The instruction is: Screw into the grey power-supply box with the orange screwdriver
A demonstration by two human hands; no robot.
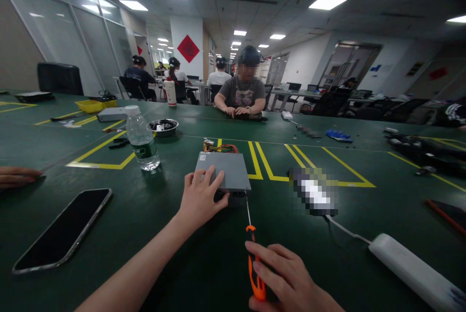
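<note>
A flat grey metal box (227, 169) with coloured wires (218, 147) at its far end lies on the green table (182, 254). My left hand (199, 198) rests on the box's near left corner, fingers spread and flat. My right hand (287, 278) is wrapped round the orange-and-black handle of a screwdriver (253, 249). The screwdriver's thin shaft points away from me, and its tip sits at the box's near right edge.
A black phone (63, 229) lies at left, a water bottle (141, 139) behind it. A white power strip (411, 266) with cable is at right. A metal bowl (163, 126), yellow tray (91, 105) and tools are further back. A person sits opposite; someone's fingers (16, 176) show at far left.
</note>
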